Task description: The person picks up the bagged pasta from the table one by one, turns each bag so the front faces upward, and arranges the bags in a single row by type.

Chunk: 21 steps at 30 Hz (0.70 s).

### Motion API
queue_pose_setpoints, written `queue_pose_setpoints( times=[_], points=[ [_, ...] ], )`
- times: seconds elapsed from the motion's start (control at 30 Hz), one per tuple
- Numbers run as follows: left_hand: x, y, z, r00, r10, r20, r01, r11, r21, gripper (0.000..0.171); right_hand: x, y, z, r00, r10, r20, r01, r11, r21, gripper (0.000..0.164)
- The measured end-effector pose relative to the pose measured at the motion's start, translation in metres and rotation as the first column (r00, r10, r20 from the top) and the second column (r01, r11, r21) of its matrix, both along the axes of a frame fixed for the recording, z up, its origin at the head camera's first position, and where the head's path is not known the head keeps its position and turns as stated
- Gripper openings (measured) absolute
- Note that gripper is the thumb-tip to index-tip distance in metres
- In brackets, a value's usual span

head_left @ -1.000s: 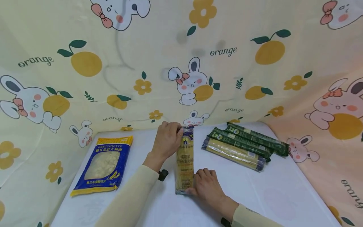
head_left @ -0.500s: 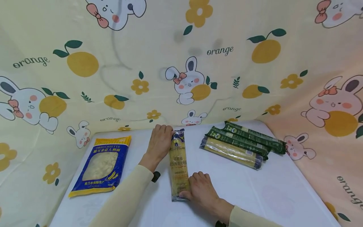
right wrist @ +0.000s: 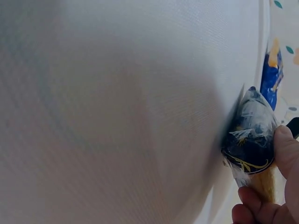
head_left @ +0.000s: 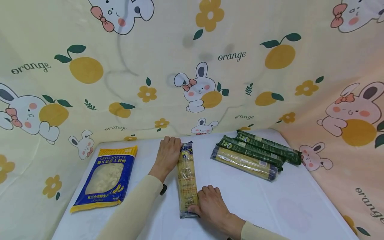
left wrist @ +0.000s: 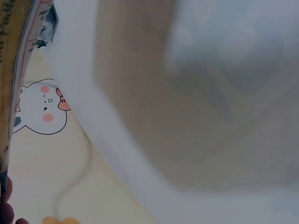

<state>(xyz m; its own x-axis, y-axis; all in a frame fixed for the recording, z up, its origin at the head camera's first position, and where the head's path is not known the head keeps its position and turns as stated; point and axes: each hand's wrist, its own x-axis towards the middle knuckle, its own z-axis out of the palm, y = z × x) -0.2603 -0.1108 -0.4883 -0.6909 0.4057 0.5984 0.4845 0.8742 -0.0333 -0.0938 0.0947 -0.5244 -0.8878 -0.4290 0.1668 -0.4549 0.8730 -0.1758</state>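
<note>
A long clear packet of spaghetti (head_left: 187, 180) with a purple top end lies lengthwise in the middle of the white table, between both hands. At its far end my left hand (head_left: 168, 155) grips the left edge. My right hand (head_left: 211, 203) holds the near right corner, thumb over the top and fingers along the side. In the right wrist view, the packet's dark end (right wrist: 250, 140) shows between thumb and fingers. The left wrist view catches only a strip of the packet (left wrist: 11, 70) and some fingertips (left wrist: 7, 212) at its end.
To the left lies a blue and yellow bag of orecchiette (head_left: 105, 178). At the back right, another clear spaghetti packet (head_left: 243, 163) lies beside two green packets (head_left: 252, 151). A rabbit-print cloth (head_left: 168, 66) rises behind the white tabletop (head_left: 255, 206).
Both hands have brought the spaghetti packet toward the near side and slightly left, keeping hold of its two ends. The other packets stay where they were; the head view has shifted a little.
</note>
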Motion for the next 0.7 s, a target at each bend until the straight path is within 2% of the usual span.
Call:
queue_pose_setpoints(
  times=[0.13, 0.27, 0.43, 0.53, 0.63, 0.7],
  points=[
    [-0.001, 0.001, -0.002, 1.000, 0.008, -0.001, -0.008, 1.000, -0.009, 0.032, -0.002, 0.000, -0.002, 1.000, 0.001, -0.020, -0.001, 1.000, 0.014, 0.061],
    [0.005, 0.003, -0.005, 0.998, 0.039, 0.049, -0.038, 0.999, -0.018, 0.013, -0.008, -0.002, -0.004, 0.998, -0.005, -0.056, 0.007, 0.999, 0.034, 0.059],
    [0.022, 0.014, -0.009, 0.985, 0.056, 0.161, -0.045, 0.997, -0.070, 0.021, -0.015, 0.002, -0.006, 0.999, 0.004, -0.032, -0.003, 1.000, 0.031, 0.056],
    [0.039, 0.023, -0.008, 0.964, 0.086, 0.252, -0.057, 0.991, -0.119, 0.023, -0.020, 0.009, -0.008, 1.000, 0.011, -0.009, -0.011, 1.000, 0.000, 0.049],
    [0.056, 0.035, -0.007, 0.932, 0.131, 0.337, -0.082, 0.984, -0.158, 0.027, -0.028, 0.024, -0.009, 0.997, 0.006, -0.077, -0.007, 1.000, -0.016, 0.040],
    [0.068, 0.044, -0.008, 0.926, 0.132, 0.354, -0.080, 0.985, -0.155, 0.028, -0.037, 0.040, -0.011, 0.987, -0.008, -0.160, 0.004, 1.000, -0.021, 0.035]
  ],
)
